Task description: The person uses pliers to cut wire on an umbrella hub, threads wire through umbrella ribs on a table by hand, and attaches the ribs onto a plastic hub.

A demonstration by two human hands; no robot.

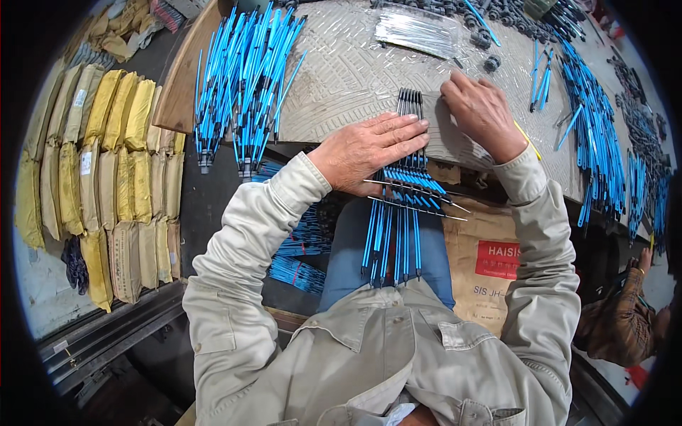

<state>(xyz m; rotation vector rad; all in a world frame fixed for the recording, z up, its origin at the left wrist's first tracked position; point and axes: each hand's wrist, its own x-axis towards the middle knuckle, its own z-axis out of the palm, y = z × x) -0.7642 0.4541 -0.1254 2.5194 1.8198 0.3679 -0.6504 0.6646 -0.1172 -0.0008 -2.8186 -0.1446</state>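
A row of slim blue rods with black ends [387, 238] hangs over the near edge of the table and down toward my lap. Their black tips [410, 99] lie side by side on the tabletop. My left hand [373, 150] rests flat across the row, fingers stretched out and close together, hiding the middle of the rods. Below it, thin metal wires [433, 202] run crosswise through the blue rods, and their bare ends stick out to the right. My right hand [481, 112] is at the table just right of the black tips, fingers curled inward; whatever they pinch, if anything, is hidden.
The table [334, 71] bears a large heap of blue rods [249, 78] at left, another [593, 135] at right, and a clear tray of thin wires [415, 32] at the back. Black round parts [491, 64] lie beyond. Wrapped yellow packages [117, 177] stand far left. Another person [621, 319] is at right.
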